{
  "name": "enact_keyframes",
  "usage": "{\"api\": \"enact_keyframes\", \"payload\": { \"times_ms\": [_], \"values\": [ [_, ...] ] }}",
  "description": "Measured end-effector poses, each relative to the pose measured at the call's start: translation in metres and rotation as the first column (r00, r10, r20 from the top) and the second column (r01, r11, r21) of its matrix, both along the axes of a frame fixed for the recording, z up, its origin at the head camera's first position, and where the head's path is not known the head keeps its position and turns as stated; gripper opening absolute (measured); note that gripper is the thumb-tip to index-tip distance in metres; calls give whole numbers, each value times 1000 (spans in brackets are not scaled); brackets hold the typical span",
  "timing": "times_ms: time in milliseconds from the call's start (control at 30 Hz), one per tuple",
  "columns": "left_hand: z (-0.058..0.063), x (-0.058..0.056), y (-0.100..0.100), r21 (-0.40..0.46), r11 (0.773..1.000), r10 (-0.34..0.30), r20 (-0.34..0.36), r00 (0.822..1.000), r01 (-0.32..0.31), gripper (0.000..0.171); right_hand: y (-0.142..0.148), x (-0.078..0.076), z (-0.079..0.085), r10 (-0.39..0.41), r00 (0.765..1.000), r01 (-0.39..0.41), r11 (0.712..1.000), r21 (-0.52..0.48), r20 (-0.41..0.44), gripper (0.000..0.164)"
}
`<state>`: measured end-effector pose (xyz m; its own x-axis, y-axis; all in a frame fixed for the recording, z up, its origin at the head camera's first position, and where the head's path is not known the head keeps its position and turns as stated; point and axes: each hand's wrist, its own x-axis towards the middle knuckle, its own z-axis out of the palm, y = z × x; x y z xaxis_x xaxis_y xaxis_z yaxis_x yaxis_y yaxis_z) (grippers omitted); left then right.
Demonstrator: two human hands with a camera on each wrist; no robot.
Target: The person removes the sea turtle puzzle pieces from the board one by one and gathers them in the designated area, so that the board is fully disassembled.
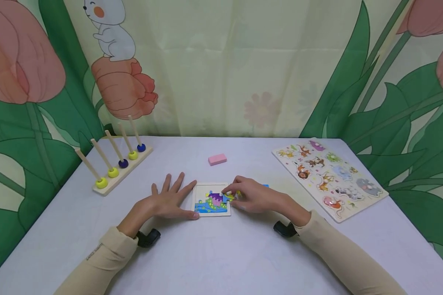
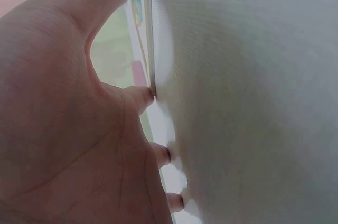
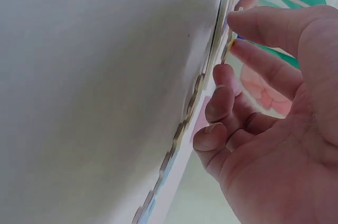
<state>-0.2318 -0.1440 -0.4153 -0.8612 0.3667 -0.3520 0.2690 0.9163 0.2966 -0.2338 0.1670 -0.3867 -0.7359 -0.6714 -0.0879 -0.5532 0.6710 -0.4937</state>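
Note:
A small jigsaw puzzle in a pale wooden frame (image 1: 206, 215) lies flat on the table, partly filled with blue, green and purple pieces (image 1: 211, 208). My left hand (image 1: 167, 201) is spread beside it, thumb at the near left corner and index finger along the left edge. In the left wrist view the frame's edge (image 2: 151, 34) runs between thumb and index fingertip. Over the frame's right side, my right hand (image 1: 256, 196) pinches a jigsaw piece (image 3: 229, 47) between thumb and index finger, its other fingers curled.
Loose jigsaw pieces (image 3: 182, 129) lie beyond the right hand, mostly hidden by it in the head view. A pink block (image 1: 217, 159) sits behind the frame. To the left stands a peg board (image 1: 122, 171) with beads; an animal puzzle board (image 1: 299, 186) lies at right.

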Motion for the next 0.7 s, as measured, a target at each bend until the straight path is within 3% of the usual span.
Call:
{"api": "enact_keyframes", "payload": {
  "times_ms": [233, 700],
  "values": [
    [-6, -3, -3, 13, 1000, 1, -20, 1000, 0, 118, 12, 4, 2, -16, 1000, 16, 1000, 10, -9, 39],
    [-5, -2, -2, 3, 1000, 1, -12, 1000, -1, 117, 28, 10, 0, -45, 999, 44, 998, 35, 18, 37]
  ]
}}
